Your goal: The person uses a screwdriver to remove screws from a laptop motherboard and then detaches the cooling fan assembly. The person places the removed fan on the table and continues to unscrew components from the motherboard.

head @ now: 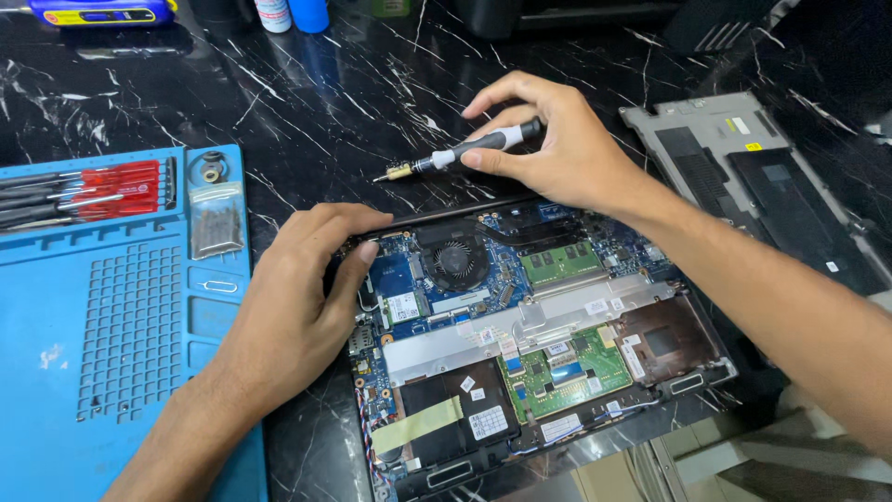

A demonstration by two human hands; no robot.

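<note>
A head-worn camera looked down on a black marble-patterned table (316, 112) where a person worked on an opened laptop (530, 344), its circuit boards, round cooling fan (455, 258) and green memory module (560, 262) exposed.

The right hand (557, 139) was closed around a slim precision screwdriver (465, 151), pinching its grey and black handle between thumb and fingers. The tool lay nearly level, its brass-coloured tip pointing away from the right hand, just beyond the laptop's far edge; whether the tip touched the table could not be told.

The left hand (307, 288) held nothing. It rested palm-down on the laptop's far corner on its own side, fingers curled loosely over the edge and the thumb lying along the board beside the fan.

Beyond the left hand's outer side lay a blue work mat (121, 372) holding a row of red-handled screwdrivers (93, 193) and a small clear bag (216, 223). Past the right forearm, the laptop's removed grey bottom cover (753, 177) lay inner side up. At the table's far edge, beyond both hands, sat a blue and yellow tool (98, 11) and two bottles (293, 14).
</note>
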